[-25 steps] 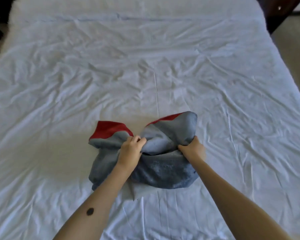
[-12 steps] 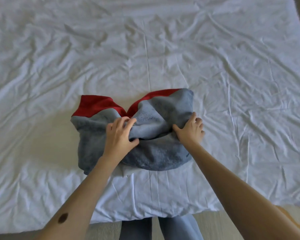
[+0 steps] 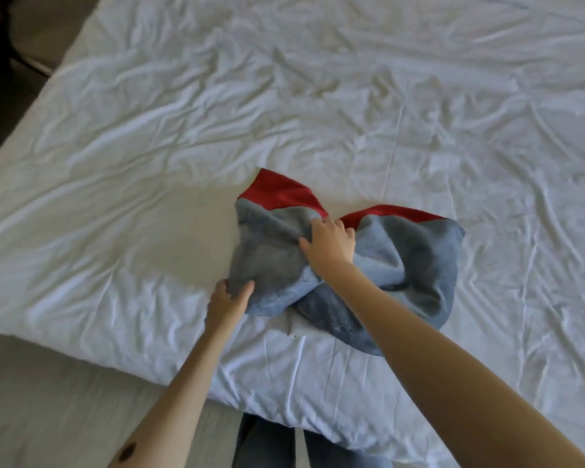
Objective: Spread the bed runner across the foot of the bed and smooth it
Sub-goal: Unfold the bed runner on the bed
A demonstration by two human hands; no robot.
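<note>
Both forearms (image 3: 419,339) are bare, with no sleeves, watch or rings showing. A small dark oval mark (image 3: 127,451) sits on the left forearm. Blue denim trousers (image 3: 267,444) cover the legs.

Wrinkled white sheet (image 3: 352,96) lies bare to left, right and far side of the bunched blue-and-red bed runner (image 3: 402,258); nothing stands on it, so a hand could sweep outward either way. Runner heap itself is the only obstacle on the bed, sitting near the foot edge with the left hand (image 3: 228,298) at its lower-left corner and the right hand (image 3: 330,243) on its middle, right forearm crossing over the heap. Below the foot edge, bare floor (image 3: 48,400) at left; person's legs (image 3: 267,444) stand close against the mattress.
</note>
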